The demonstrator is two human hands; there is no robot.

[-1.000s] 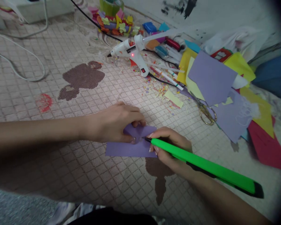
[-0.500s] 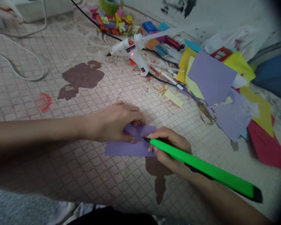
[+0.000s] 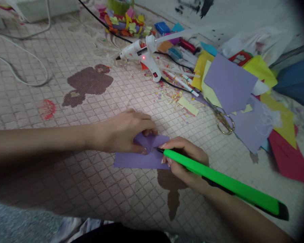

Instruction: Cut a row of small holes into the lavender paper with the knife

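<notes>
A small purple paper piece (image 3: 139,160) lies on the checked mat (image 3: 98,189). My left hand (image 3: 123,131) rests on its upper part, fingers pinched and pressing the paper down. My right hand (image 3: 184,162) is closed around a long bright green utility knife (image 3: 223,184), its dark tip touching the paper just beside my left fingertips. The knife's body runs back to the lower right over my wrist.
A white glue gun (image 3: 142,55) with a red light and black cord lies further back. Coloured paper sheets (image 3: 230,84), gold-handled scissors (image 3: 223,121), markers (image 3: 182,81) and paper scraps (image 3: 126,23) crowd the back right. White cables (image 3: 17,72) curl at the left.
Almost nothing has moved; both hands hold their places on the purple paper, with only a slight shift of the view.
</notes>
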